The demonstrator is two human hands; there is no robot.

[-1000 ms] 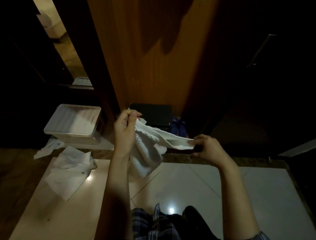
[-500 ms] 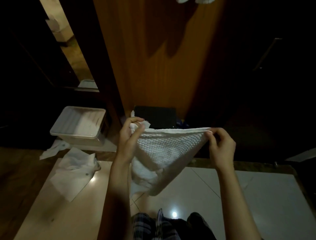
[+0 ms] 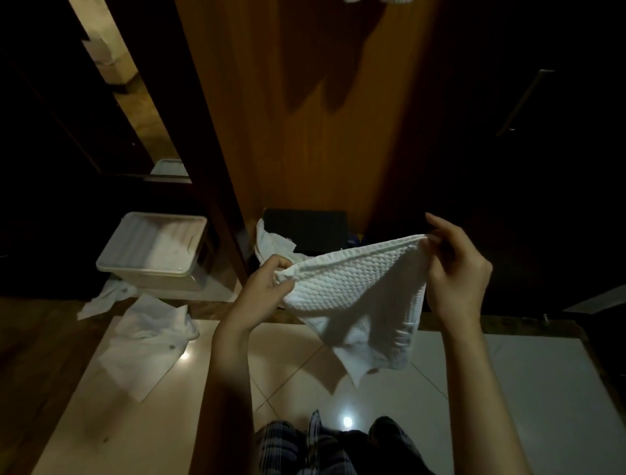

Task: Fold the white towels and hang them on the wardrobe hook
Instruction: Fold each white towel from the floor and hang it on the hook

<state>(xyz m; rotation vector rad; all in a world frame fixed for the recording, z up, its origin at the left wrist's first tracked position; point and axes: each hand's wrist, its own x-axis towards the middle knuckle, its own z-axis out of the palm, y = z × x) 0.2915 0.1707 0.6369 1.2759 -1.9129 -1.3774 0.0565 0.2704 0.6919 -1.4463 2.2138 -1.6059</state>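
A dim room is showing a tall wooden wardrobe panel (image 3: 305,129) rising straight ahead, with dark doors (image 3: 525,152) standing to its right and a narrow mirror strip (image 3: 125,101) running along its left. Below, a glossy tiled floor (image 3: 508,390) is reflecting a small point of light near the person's dark, checked clothing (image 3: 321,447) at the bottom edge. A white towel (image 3: 352,298) with a raised knobbly weave is hanging in the air between the two hands, in front of the wardrobe's foot; its top edge is stretching across from one hand to the other, tilting up toward the right, while the rest is sagging down to a loose point above the tiles. The left hand (image 3: 267,288) is gripping the lower left corner of that edge, its fingers curling round the cloth. The right hand (image 3: 454,268) is pinching the higher right corner between thumb and fingertips, the other fingers arching over it. To the left, a clear plastic tub (image 3: 152,254) with a lid is sitting by the wardrobe's base, and more white cloths (image 3: 149,335) are lying crumpled and spread on the floor just in front of it. Behind the held towel, another bunched white cloth (image 3: 271,244) is resting against a dark box (image 3: 305,227) at the foot of the panel. At the very top edge, bits of white fabric (image 3: 393,1) are peeking into view.
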